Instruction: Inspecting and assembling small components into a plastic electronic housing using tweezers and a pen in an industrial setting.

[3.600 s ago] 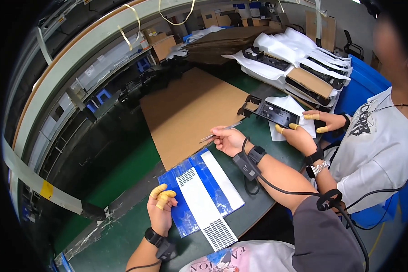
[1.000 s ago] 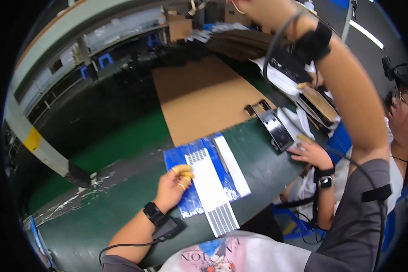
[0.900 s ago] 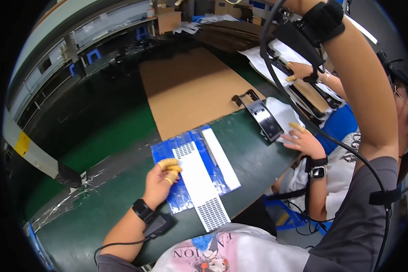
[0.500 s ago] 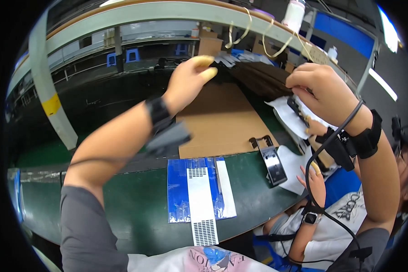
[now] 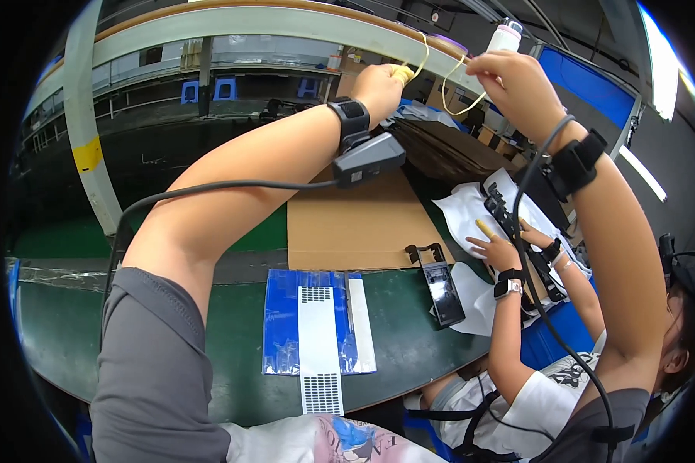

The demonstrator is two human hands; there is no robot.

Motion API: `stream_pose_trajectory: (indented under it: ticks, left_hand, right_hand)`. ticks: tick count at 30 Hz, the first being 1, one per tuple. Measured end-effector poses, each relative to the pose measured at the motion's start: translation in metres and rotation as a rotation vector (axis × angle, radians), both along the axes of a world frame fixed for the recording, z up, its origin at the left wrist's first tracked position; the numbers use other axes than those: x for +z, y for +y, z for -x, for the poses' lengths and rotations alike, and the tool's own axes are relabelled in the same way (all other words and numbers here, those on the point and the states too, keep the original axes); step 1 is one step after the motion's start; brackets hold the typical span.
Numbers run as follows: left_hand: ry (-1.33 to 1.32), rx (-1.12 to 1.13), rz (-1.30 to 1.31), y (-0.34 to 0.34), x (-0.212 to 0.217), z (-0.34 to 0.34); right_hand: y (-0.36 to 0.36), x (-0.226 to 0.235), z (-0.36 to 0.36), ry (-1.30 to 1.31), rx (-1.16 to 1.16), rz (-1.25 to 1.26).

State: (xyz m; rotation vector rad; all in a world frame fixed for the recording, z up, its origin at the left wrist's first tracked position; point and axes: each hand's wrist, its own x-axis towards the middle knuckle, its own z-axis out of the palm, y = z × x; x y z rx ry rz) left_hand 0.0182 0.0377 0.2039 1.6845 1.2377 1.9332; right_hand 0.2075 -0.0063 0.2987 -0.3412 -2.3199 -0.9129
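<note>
My left hand [image 5: 380,92], with yellow finger covers on its fingertips, is raised to the shelf beam. Its fingers are pressed together on a pale yellow strip [image 5: 426,52] that hangs from the beam. Opposite, my right hand [image 5: 510,86] is lifted to the same height, thumb and fingertips pinched beside a second, looped yellow strip [image 5: 445,94]. What those fingertips hold, if anything, cannot be made out. Below, on the green table, a white perforated panel [image 5: 318,332] lies over a blue taped sheet [image 5: 281,320], away from both hands.
A brown cardboard sheet [image 5: 355,231] lies beyond the blue sheet. To its right rests a black bracket-like part [image 5: 444,293]. A co-worker's hands [image 5: 498,251] work on a long black part [image 5: 502,212] at the right. A white bottle [image 5: 505,37] stands on the shelf beam [image 5: 286,23].
My left hand has moved up and right to the hanging strip. The right hand has risen toward the beam, its fingers still closed. The co-worker's hands have shifted along the black part.
</note>
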Motion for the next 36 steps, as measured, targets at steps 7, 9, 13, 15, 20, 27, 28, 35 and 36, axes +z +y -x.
stream_pose_trajectory:
  ticks: [7, 9, 13, 15, 20, 27, 28, 35, 36]
  left_hand:
    - [0.386, 0.193, -0.220, -0.016, -0.012, -0.006]
    - [0.370, 0.222, -0.342, -0.023, -0.010, -0.006]
    - [0.465, 0.287, -0.305, -0.034, -0.002, -0.007]
    - [0.459, 0.276, -0.080, -0.035, 0.002, -0.004]
    - [0.399, 0.283, -0.212, -0.036, 0.005, 0.002]
    - [0.574, 0.299, -0.344, -0.051, -0.012, -0.016]
    - [0.373, 0.276, -0.337, -0.045, -0.007, -0.005]
    - [0.014, 0.203, -0.318, -0.048, -0.005, 0.012]
    - [0.007, 0.199, -0.314, -0.050, -0.008, 0.012]
  right_hand:
    - [0.020, -0.017, 0.043, -0.164, 0.069, -0.254]
    - [0.017, -0.022, 0.052, -0.164, 0.042, -0.308]
    - [0.019, -0.023, 0.059, -0.257, -0.160, -0.463]
    - [0.019, -0.023, 0.061, -0.248, -0.171, -0.524]
    - [0.024, -0.027, 0.068, -0.143, -0.143, -0.551]
    - [0.065, 0.028, 0.002, 0.698, -0.126, 0.294]
    - [0.072, 0.017, 0.008, 0.791, 0.129, 0.534]
    - [0.023, -0.047, 0.073, 0.669, 0.630, 1.239]
    - [0.019, -0.050, 0.081, 0.597, 0.683, 1.331]
